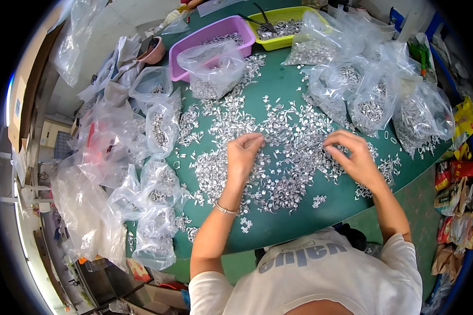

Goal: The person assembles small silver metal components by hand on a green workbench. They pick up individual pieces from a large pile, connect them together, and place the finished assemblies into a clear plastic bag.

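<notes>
A wide spread of small silvery metal parts [284, 152] covers the green table [278, 226]. My left hand [243, 155] rests on the pile with its fingers curled down among the parts, a thin bracelet on its wrist. To the right, my right hand [352, 155] bends over the parts, fingertips pinched together near a few pieces. Whether either hand holds a part is hidden by the fingers.
Clear plastic bags of metal parts [373, 100] crowd the right and back; more bags [157, 184] line the left edge. A purple tub [192, 44] and a yellow-green tub [278, 18] hold parts at the back. Colourful packets [454, 194] lie right of the table.
</notes>
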Demonstrator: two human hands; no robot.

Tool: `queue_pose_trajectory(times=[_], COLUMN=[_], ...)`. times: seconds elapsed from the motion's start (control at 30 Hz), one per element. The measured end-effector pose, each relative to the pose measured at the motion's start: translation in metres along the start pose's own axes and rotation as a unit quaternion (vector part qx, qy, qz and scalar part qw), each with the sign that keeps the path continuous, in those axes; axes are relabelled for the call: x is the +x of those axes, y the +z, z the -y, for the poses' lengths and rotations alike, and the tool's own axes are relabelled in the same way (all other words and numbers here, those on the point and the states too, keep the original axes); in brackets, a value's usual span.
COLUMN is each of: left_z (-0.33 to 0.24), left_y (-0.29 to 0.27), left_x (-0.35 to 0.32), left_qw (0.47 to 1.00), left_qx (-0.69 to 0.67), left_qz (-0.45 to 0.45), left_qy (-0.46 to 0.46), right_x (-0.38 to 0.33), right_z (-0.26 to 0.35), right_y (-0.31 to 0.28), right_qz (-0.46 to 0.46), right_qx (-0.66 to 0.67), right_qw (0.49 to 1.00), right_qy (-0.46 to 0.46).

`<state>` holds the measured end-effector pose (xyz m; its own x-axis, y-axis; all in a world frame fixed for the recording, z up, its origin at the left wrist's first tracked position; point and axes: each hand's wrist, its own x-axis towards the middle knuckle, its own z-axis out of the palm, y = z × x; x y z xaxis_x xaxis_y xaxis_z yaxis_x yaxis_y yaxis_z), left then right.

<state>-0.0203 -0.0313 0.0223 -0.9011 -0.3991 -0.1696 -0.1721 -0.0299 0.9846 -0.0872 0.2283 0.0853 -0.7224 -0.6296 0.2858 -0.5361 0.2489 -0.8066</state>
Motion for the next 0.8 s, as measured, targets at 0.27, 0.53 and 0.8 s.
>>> queue_pose_trajectory(times=[0.27,0.53,0.8], left_z=[0.004,-0.007,0.000], left_y=[0.004,0.015,0.037], left_x=[-0.021,-0.036,-0.045], left_qw=[0.993,0.995,0.983], left_qx=[-0.102,0.039,-0.112], left_qz=[0.014,-0.029,0.117], left_qy=[-0.055,0.087,-0.089], right_x=[0.014,0.024,-0.015], right_z=[-0.014,-0.025,-0.015], right_y=[0.077,0.113,0.070], right_qz=[0.000,0.043,-0.048], right_qx=[0.105,0.067,-0.015], right_qw=[0.994,0.991,0.998], right_qy=[0.044,0.112,-0.032])
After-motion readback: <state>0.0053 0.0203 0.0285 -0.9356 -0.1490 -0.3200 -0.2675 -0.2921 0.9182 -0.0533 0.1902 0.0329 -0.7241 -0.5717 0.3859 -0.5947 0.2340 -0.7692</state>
